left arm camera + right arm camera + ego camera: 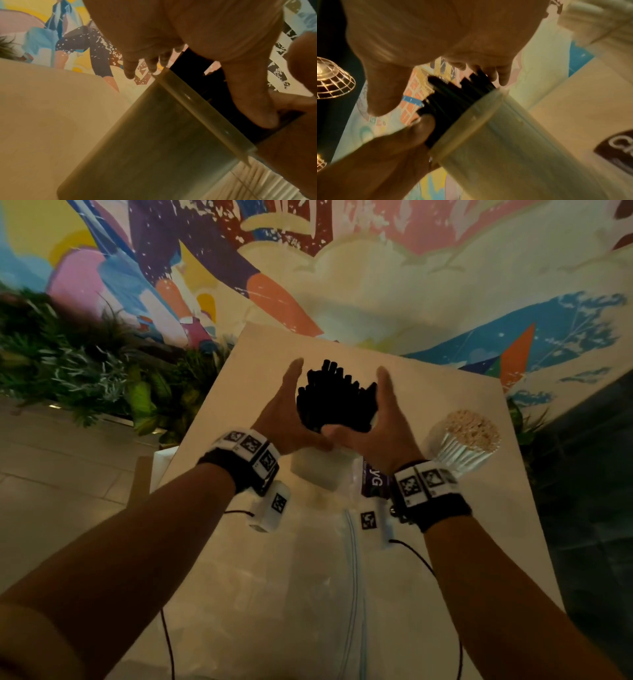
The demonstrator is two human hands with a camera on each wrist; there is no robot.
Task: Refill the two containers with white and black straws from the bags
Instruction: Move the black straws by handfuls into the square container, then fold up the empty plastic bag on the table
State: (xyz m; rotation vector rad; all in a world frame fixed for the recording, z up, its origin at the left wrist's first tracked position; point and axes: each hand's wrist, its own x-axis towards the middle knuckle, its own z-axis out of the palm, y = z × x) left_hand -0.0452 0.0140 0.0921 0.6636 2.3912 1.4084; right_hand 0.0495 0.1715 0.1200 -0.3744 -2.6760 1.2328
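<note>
A bundle of black straws (335,398) stands upright in a white square container (318,470) in the middle of the table. My left hand (289,405) lies flat against the bundle's left side and my right hand (387,412) against its right side, both with fingers straight. The thumbs meet at the near side, just above the container's rim. The left wrist view shows the container's wall (154,135) and the dark straws (214,88) under my thumb. The right wrist view shows straw tips (453,100) sticking out of the container (505,148).
A clear round container of white straws (469,440) stands to the right on the pale table (445,392). A purple-labelled bag (375,482) and a clear zip bag (356,577) lie near me. Plants (85,364) line the left side below a painted wall.
</note>
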